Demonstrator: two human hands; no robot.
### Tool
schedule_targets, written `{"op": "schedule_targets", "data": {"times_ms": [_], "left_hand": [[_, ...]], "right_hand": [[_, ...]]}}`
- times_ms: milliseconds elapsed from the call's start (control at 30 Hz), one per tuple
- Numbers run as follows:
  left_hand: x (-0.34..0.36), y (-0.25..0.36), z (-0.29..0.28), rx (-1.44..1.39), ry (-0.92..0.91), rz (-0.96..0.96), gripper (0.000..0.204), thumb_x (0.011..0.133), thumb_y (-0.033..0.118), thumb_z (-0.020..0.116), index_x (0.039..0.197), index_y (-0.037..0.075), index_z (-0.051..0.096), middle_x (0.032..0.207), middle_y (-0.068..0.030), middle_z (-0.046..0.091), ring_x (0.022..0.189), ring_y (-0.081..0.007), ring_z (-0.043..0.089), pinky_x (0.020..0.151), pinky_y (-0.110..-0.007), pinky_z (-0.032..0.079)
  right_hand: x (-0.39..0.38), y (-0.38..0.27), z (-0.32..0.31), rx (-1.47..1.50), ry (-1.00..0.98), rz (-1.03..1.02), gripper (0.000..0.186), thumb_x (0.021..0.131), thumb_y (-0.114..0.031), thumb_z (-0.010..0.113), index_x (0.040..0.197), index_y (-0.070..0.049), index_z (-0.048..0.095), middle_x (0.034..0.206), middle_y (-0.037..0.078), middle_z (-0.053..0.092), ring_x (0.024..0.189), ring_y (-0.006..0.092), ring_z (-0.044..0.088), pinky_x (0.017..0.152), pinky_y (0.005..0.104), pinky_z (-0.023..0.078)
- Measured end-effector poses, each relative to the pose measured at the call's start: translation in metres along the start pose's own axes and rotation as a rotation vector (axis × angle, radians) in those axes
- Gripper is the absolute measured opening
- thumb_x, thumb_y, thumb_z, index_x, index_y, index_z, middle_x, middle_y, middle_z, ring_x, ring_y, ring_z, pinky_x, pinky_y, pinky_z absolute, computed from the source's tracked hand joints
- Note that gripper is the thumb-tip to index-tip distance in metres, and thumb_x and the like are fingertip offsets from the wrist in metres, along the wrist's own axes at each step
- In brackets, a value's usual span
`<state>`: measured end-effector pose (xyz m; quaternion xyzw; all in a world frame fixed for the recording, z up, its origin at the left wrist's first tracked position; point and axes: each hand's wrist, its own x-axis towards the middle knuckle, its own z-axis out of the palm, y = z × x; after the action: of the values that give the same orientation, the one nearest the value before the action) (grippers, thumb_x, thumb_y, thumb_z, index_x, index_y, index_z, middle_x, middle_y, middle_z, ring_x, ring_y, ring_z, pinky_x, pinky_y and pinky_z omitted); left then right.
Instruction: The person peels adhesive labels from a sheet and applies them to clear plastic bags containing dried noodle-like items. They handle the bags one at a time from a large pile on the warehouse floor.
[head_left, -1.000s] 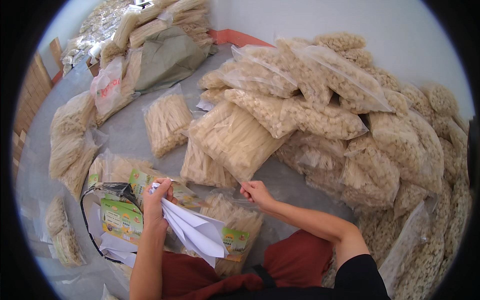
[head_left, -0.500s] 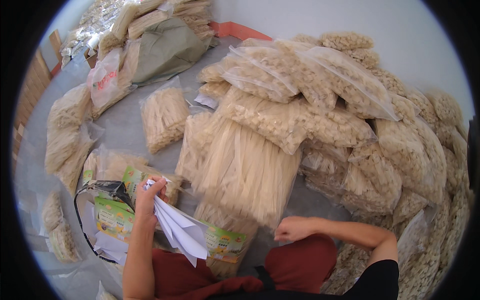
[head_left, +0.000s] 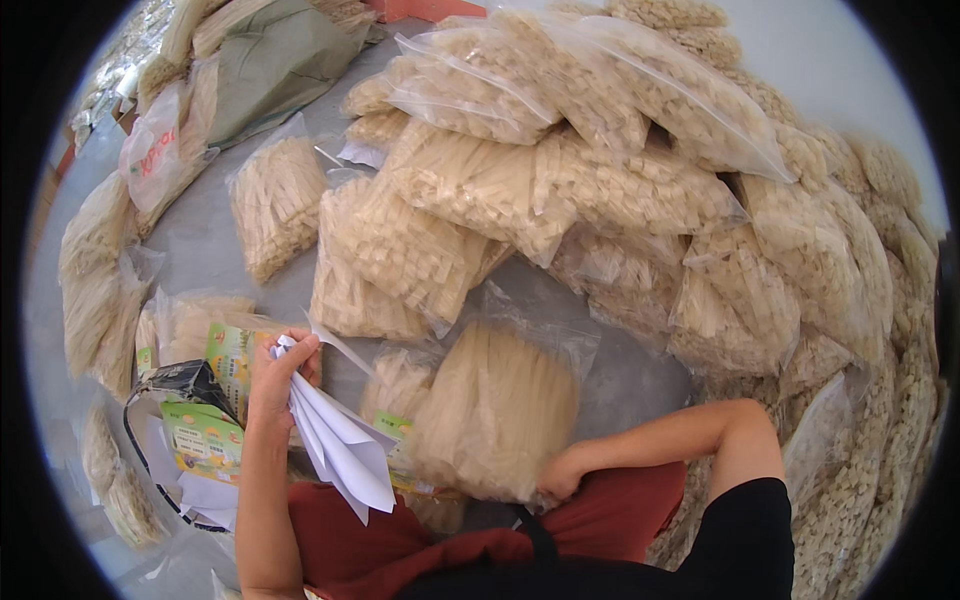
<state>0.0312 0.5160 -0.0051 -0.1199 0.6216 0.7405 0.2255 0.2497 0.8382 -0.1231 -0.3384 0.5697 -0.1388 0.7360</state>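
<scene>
My left hand [head_left: 283, 375] is closed around a folded bunch of white paper sheets [head_left: 342, 445], which fan out downward to the right. My right hand [head_left: 562, 472], fingers curled, grips the lower right corner of a transparent bag of flat beige strips [head_left: 495, 410], like dried noodles. That bag stands slightly blurred in front of my knees, its loose plastic top pointing away from me. Partly behind it, to the left, lies another bag of strips [head_left: 398, 378] with a green printed card [head_left: 390, 428]. The fingertips of my right hand are hidden.
At left, a black-rimmed open container [head_left: 128, 440] holds green printed cards [head_left: 203, 438] and white paper. Stacked bags of strips [head_left: 640, 190] rise at the far side and right. A grey-green sack [head_left: 285, 70] lies at the far left. Grey floor [head_left: 620, 380] shows between bags.
The bag at my right hand has been pulled toward me, baring other bags and floor behind it. My right hand has closed on its corner. The left hand still holds the paper.
</scene>
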Motion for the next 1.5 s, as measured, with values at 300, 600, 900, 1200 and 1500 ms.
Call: {"op": "schedule_targets", "data": {"times_ms": [300,600,900,1200,1500], "left_hand": [[-0.013,-0.040,0.045,0.480,-0.242,-0.050,0.007,0.078,0.006,0.066,0.079,0.000,0.064,0.066,-0.0054,0.064,0.058,-0.0090,0.057,0.052,-0.023,0.042],[-0.015,-0.063,0.074,0.430,-0.335,-0.006,0.008,0.080,0.006,0.064,0.079,-0.002,0.065,0.072,-0.0076,0.067,0.065,-0.0107,0.060,0.059,-0.022,0.043],[-0.017,-0.065,0.078,0.613,-0.296,0.081,0.010,0.081,0.004,0.062,0.082,-0.006,0.065,0.074,-0.0103,0.068,0.070,-0.0112,0.063,0.065,-0.025,0.049],[-0.020,-0.062,0.079,0.690,-0.233,0.102,0.010,0.076,0.006,0.065,0.078,-0.004,0.068,0.068,-0.0057,0.066,0.062,-0.0069,0.056,0.056,-0.024,0.045],[-0.025,-0.063,0.081,0.641,-0.205,0.028,0.010,0.075,0.007,0.067,0.075,-0.003,0.067,0.064,-0.0018,0.061,0.058,-0.0051,0.051,0.051,-0.024,0.040]], "right_hand": [[-0.064,-0.083,-0.101,0.310,1.846,-0.291,0.020,0.088,-0.018,0.051,0.085,-0.002,0.062,0.070,0.017,0.058,0.070,0.0367,0.058,0.065,0.0418,0.046],[-0.065,-0.094,-0.112,0.392,1.757,-0.259,0.014,0.083,-0.014,0.057,0.085,-0.003,0.066,0.075,0.016,0.062,0.067,0.0319,0.059,0.061,0.0397,0.045],[-0.057,-0.085,-0.121,0.449,1.742,-0.297,0.016,0.084,-0.010,0.060,0.092,0.002,0.066,0.073,0.013,0.062,0.062,0.0211,0.061,0.058,0.0317,0.047],[-0.056,-0.084,-0.125,0.055,1.764,-0.216,0.014,0.079,-0.012,0.058,0.073,0.000,0.056,0.072,0.016,0.057,0.066,0.0345,0.059,0.059,0.0424,0.047],[-0.053,-0.082,-0.122,-0.166,1.716,-0.110,0.015,0.079,-0.013,0.057,0.077,0.001,0.052,0.073,0.017,0.055,0.066,0.0369,0.059,0.058,0.0437,0.050]]}}
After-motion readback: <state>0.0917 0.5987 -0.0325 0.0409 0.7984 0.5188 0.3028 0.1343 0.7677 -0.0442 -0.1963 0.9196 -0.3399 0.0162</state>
